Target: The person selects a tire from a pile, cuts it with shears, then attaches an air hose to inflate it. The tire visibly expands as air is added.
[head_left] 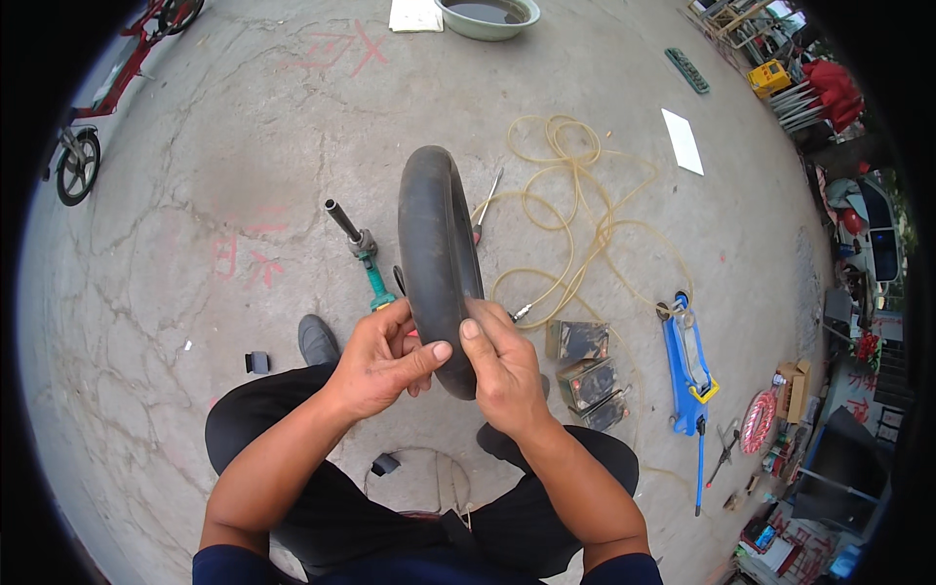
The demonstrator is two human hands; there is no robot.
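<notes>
A black rubber tire (429, 244) stands on edge in front of me, held up between both hands above the concrete. My left hand (385, 359) grips its lower left side, the thumb laid on the tread and the fingers curled. On the right, my right hand (502, 366) wraps round the lower rim with its thumb on the tread. Partly behind the tire lie a green power tool (378, 281) with a metal tube at its end and a screwdriver (480, 229) with a red handle.
A yellowish air hose (570, 255) lies in loops right of the tire. Worn boxes (588, 382) sit by my right foot, with a blue floor jack (684, 366) farther right. A basin of dark liquid (487, 31) stands ahead; a red bike (117, 73) is at far left.
</notes>
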